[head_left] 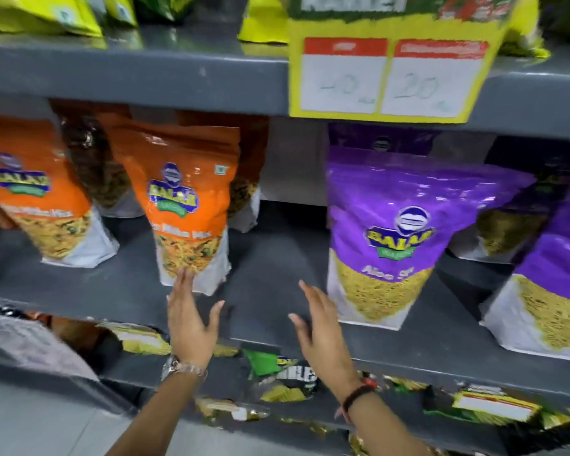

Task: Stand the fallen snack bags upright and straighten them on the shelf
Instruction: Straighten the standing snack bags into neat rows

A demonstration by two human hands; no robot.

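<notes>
An orange snack bag (186, 205) stands upright on the grey shelf (270, 274), a little left of centre. My left hand (191, 319) is open, its fingertips touching the bag's lower front edge. My right hand (321, 330) is open too, held over the bare shelf between the orange bag and a purple snack bag (389, 238) that stands upright to the right. It sits close to the purple bag's lower left corner. Another orange bag (43, 199) stands at the left, tilted.
More orange and purple bags stand behind the front row. A second purple bag (553, 284) is at the far right. A yellow price card (389, 70) hangs from the shelf above. Yellow and green packets (277, 380) lie on the shelf below.
</notes>
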